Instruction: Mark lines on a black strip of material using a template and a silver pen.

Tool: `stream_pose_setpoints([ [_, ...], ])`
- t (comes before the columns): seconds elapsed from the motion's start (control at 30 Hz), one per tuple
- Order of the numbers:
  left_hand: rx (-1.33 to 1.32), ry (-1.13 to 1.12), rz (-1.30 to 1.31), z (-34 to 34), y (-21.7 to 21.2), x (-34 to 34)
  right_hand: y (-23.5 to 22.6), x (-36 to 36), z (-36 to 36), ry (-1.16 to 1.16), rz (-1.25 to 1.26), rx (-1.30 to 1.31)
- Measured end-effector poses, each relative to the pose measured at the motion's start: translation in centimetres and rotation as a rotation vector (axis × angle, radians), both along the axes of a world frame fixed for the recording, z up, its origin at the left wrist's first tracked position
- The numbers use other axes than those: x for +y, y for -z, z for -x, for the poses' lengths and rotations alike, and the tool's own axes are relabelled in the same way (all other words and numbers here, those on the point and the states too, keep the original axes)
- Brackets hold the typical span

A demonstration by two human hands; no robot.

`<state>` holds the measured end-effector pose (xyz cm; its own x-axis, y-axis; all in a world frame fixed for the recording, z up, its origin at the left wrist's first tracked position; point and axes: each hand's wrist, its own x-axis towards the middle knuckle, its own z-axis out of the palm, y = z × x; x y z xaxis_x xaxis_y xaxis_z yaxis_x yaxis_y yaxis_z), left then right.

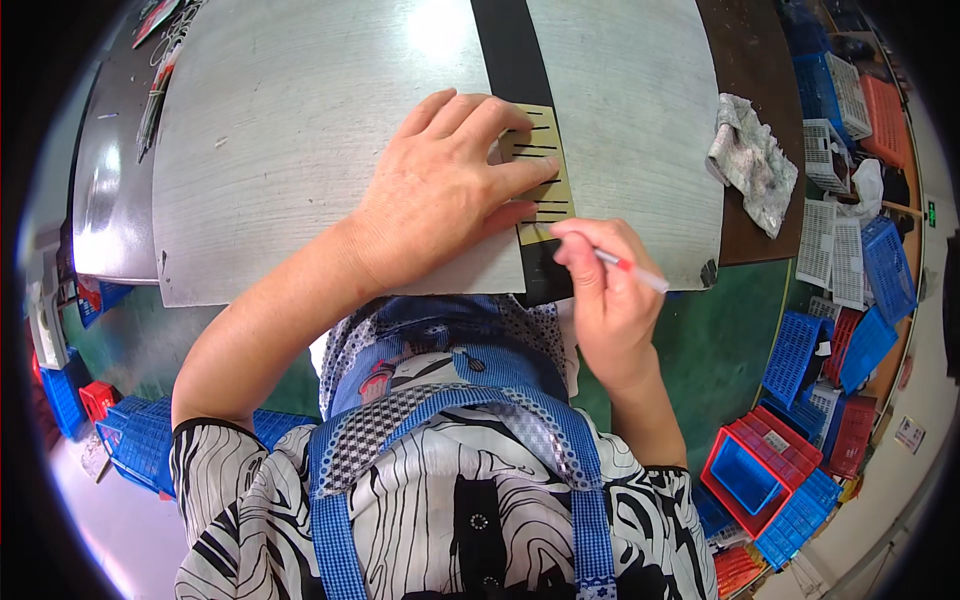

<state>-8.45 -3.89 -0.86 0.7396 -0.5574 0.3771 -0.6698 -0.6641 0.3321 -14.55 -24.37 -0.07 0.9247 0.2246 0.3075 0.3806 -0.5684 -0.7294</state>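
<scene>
A long black strip (508, 45) runs from the far edge of the pale board to its near edge. Over the strip's near part lies a yellowish template (545, 205) with a row of dark slots or lines across it. My left hand (445, 180) rests on it with the fingers spread, fingertips pressing along its left side and middle. In my right hand (615, 300), closed in a writing grip, is a pen (630, 269) with a clear barrel and a red part. Its tip points toward the template's near end; whether it touches is hard to tell.
The pale board (300, 120) lies on a dark table (745, 40). A crumpled stained cloth (755, 165) is at the right, several pens (155, 105) at the far left. Blue and red plastic crates (765, 470) stand on the floor at both sides.
</scene>
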Motion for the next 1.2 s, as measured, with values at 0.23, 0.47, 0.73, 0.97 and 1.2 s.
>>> stream_pose_setpoints([
  [0.23, 0.068, -0.053, -0.016, 1.0, 0.4, -0.4, -0.3, 0.0, -0.7, 0.063, -0.027, 0.063],
  [0.47, 0.084, -0.080, -0.027, 1.4, 0.5, -0.5, -0.3, -0.3, -1.4, 0.153, 0.020, 0.015],
  [0.73, 0.143, -0.133, 0.029, 1.4, 0.6, -0.6, -0.5, -0.5, -2.4, 0.202, 0.148, -0.083],
  [0.97, 0.119, -0.161, 0.014, 1.4, 0.7, -0.6, 0.1, 0.8, -2.8, 0.156, 0.029, 0.025],
  [1.2, 0.153, -0.159, 0.054, 1.4, 0.6, -0.7, 0.9, 2.0, -3.9, 0.100, -0.041, -0.020],
])
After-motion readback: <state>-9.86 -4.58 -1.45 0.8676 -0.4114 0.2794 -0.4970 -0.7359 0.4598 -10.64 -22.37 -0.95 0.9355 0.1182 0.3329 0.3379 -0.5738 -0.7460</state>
